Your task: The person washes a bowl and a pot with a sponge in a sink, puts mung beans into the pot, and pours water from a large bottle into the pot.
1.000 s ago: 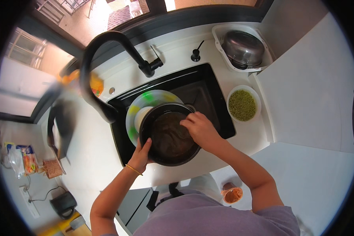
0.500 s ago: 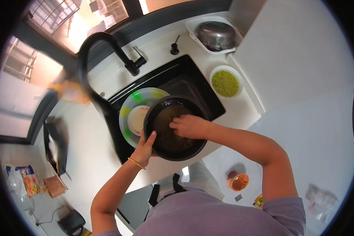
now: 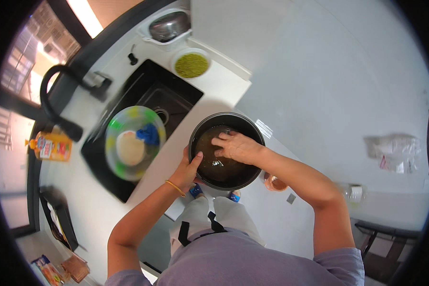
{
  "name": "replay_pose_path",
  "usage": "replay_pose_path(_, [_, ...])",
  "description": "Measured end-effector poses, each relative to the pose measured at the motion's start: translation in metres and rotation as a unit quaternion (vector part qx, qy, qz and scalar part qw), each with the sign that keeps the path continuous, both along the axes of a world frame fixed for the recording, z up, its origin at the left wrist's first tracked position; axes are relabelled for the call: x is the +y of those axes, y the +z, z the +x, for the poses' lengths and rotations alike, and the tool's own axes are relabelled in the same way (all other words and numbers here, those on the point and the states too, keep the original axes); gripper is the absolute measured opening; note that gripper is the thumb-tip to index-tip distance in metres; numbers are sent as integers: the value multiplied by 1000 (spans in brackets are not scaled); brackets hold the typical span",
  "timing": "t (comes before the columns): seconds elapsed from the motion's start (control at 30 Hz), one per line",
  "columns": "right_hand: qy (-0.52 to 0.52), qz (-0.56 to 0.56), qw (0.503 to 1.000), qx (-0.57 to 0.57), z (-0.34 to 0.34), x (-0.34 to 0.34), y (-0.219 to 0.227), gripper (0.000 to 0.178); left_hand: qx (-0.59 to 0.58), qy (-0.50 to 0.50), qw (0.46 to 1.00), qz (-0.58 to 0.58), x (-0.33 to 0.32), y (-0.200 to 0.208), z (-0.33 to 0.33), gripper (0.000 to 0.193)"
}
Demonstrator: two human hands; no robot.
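A dark round cooking pot (image 3: 206, 168) with cloudy brownish liquid in it hangs over the floor, just off the counter's front edge. My left hand (image 3: 188, 169) grips its left side, thumb over the rim and the other fingers hidden below. Inside the pot, my right hand (image 3: 238, 147) has its fingers apart and slightly bent at the liquid, with nothing seen in them. What lies under the surface cannot be made out. To the left, a green and yellow patterned basin (image 3: 122, 170) rests at the black sink (image 3: 186, 97), holding a pale round thing (image 3: 130, 148) and something blue (image 3: 149, 134).
Green beans (image 3: 191, 65) fill a white bowl beside the sink. Behind it, a metal bowl (image 3: 169, 26) lies in a white container. A black faucet (image 3: 57, 117) arches near a yellow bottle (image 3: 53, 146). An orange-brown container (image 3: 275, 183) stands on the floor, partly under my right forearm.
The pot, in my left hand, has moved right, away from over the basin and sink to beyond the counter edge. My view has turned right. The right hand's fingers are more spread.
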State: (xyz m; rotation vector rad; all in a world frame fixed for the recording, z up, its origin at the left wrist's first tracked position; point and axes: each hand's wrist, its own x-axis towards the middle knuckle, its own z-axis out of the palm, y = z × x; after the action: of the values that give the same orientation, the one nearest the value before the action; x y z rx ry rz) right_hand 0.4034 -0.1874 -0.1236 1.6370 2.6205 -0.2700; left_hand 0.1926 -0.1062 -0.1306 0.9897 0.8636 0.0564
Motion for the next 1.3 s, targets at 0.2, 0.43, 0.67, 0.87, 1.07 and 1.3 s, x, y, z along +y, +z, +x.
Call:
replay_pose_path(0.2, [-25, -7, 999, 45, 43, -115, -40, 16, -8, -43, 999, -1, -97, -39, 49, 62])
replay_pose_path(0.43, [-388, 13, 875, 290, 88, -282, -53, 22, 23, -50, 998, -28, -224, -94, 111, 67])
replay_pose_path(0.67, [-591, 98, 712, 365, 97, -420, -152, 17, 45, -72, 996, 23, -324, -207, 147, 70])
replay_pose_path(0.87, [-663, 139, 602, 422, 86, -462, -220, 15, 48, -93, 991, 89, -377, -310, 154, 71])
replay_pose_path(1.07, [-706, 127, 576, 393, 79, -481, -281, 17, 36, -104, 986, 125, -390, -356, 170, 70])
replay_pose_path(1.3, [-730, 115, 511, 440, 89, -505, -339, 17, 83, -48, 994, 58, -391, -418, 164, 67])
